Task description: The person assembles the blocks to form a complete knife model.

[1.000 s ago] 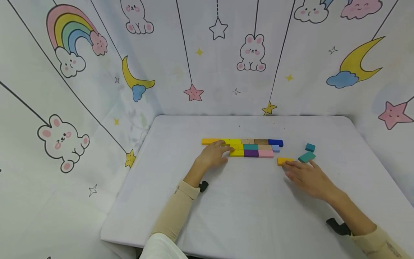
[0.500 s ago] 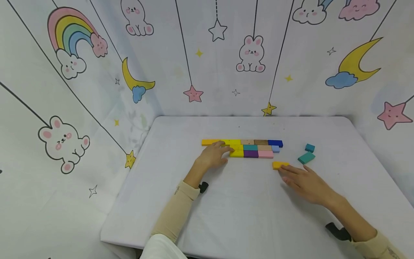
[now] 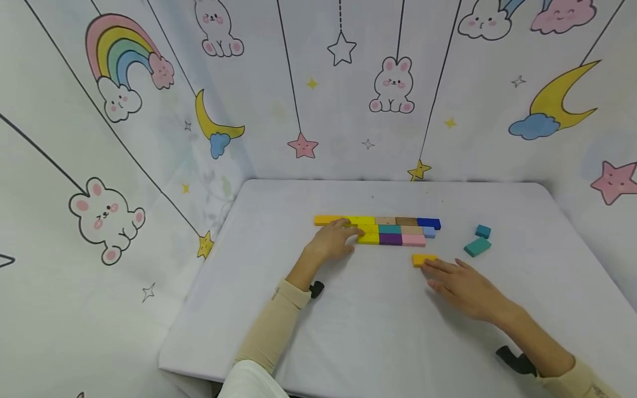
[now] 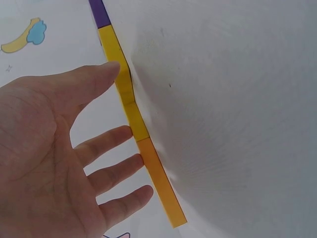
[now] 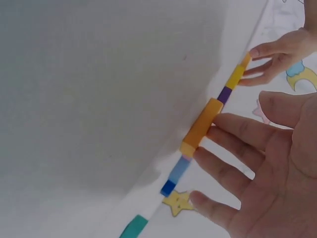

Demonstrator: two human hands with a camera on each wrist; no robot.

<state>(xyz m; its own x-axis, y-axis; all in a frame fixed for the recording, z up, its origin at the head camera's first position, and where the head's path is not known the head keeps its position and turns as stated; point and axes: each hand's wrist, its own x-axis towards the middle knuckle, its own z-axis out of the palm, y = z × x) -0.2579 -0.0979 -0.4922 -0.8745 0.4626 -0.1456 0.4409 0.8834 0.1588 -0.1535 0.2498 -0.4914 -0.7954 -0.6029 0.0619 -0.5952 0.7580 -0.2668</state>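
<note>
My left hand [image 3: 329, 243] rests at the left end of a block of coloured wooden bricks laid in three rows. In the left wrist view its thumb and straight fingers touch the yellow bricks [image 4: 140, 124] and the orange brick [image 4: 163, 186] of the back row. My right hand [image 3: 465, 287] has its fingers extended, with the fingertips against a loose orange brick [image 3: 419, 260]. That brick lies flat, in front of the pink brick [image 3: 414, 240] and apart from the rows. The purple brick [image 3: 390, 239] sits between yellow and pink in the front row.
A teal brick [image 3: 478, 247] and a smaller blue-green brick [image 3: 483, 231] lie loose to the right of the rows. A white cloth covers the table [image 3: 378, 331]. Printed fabric walls [image 3: 343, 110] stand behind and beside it.
My right hand has slid the loose orange brick leftward and nearer to me, away from the teal brick. The left hand has stayed at the rows. The head view has shifted slightly.
</note>
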